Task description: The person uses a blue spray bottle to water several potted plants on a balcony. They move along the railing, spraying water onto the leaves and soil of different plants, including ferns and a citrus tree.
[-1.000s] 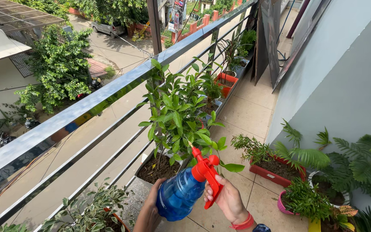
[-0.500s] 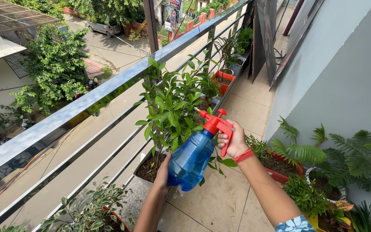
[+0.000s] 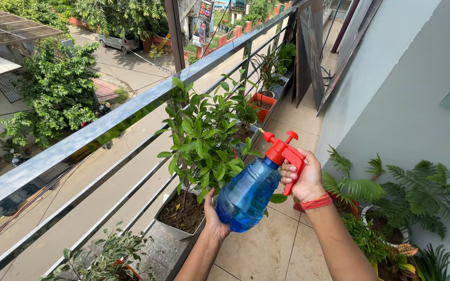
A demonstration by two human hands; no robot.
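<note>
Closest to us, our left hand (image 3: pixel 213 217) is cupped under the bottom of the blue bottle (image 3: pixel 247 195), palm up against its rounded base. We only see the thumb side, so we can't tell how wide those fingers are spread behind the plastic. The bottle is tilted, base low toward us and top pointing up and away to the left.

Our right hand (image 3: pixel 302 179) is wrapped around the red sprayer (image 3: pixel 283 151) on top. The fingers (image 3: pixel 289 178) are curled tight round the red trigger, pressed close together, thumb tucked behind. There's a red band (image 3: pixel 316 202) on that wrist. The nozzle tip points at the leaves.

Just beyond the bottle sits the leafy plant (image 3: pixel 204 140) in a grey pot (image 3: pixel 175 229) with dark soil, right against the railing (image 3: pixel 110 122). Some of its leaves overlap the bottle's shoulder. Down at the bottom left, a small variegated plant (image 3: pixel 100 257) sits by the same railing.

To our right, along the wall (image 3: pixel 402 104), there's a cluster of ferny plants (image 3: pixel 423 198), with a red pot mostly hidden behind our wrist.

Further down the tiled floor (image 3: pixel 298 125) we see an orange pot (image 3: pixel 263 102) and more greenery lined up by the railing. Way past that, below the balcony, a street with trees (image 3: pixel 58 88) and a parked car (image 3: pixel 116 41).
</note>
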